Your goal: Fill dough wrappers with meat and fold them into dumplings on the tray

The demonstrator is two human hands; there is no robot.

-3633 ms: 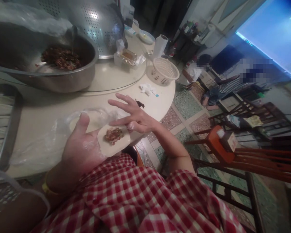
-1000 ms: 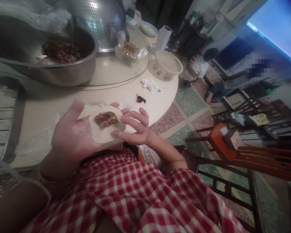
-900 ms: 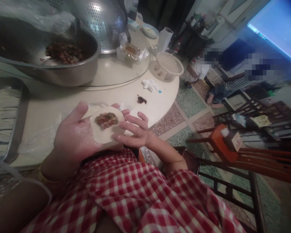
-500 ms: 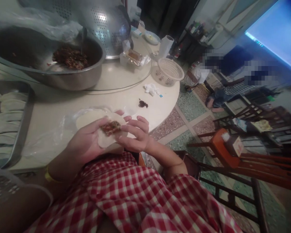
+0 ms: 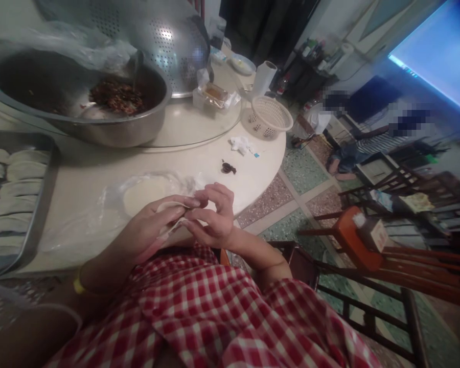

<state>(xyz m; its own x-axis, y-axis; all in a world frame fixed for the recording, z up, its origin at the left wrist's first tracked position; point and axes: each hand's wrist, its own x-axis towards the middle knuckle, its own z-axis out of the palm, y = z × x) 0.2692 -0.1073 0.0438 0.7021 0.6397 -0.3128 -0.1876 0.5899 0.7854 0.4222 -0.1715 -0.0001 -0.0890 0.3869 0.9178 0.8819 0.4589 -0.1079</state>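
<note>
A dumpling wrapper [image 5: 171,206], folded up around its filling, sits between my two hands above the table's near edge. My left hand [image 5: 153,222] cups it from the left with the thumb along its side. The fingers of my right hand [image 5: 212,214] pinch its right end. The filling is hidden by the fold and my fingers. Behind my left hand, more round wrappers [image 5: 143,193] lie in a clear plastic bag [image 5: 84,225]. Folded dumplings stand in rows in a metal tray [image 5: 50,168] at the far left.
A large steel bowl [image 5: 111,130] holds dark minced filling [image 5: 118,97] and a utensil. Beyond it stands a perforated steel colander [image 5: 176,56]. A plastic basket [image 5: 270,117], crumpled tissue [image 5: 240,145] and a dark scrap [image 5: 228,167] lie to the right. Another person [image 5: 375,140] sits across the room.
The wrapper was lying spread in my left hand with its filling showing; now it is folded up. My right fingers have closed on its right end.
</note>
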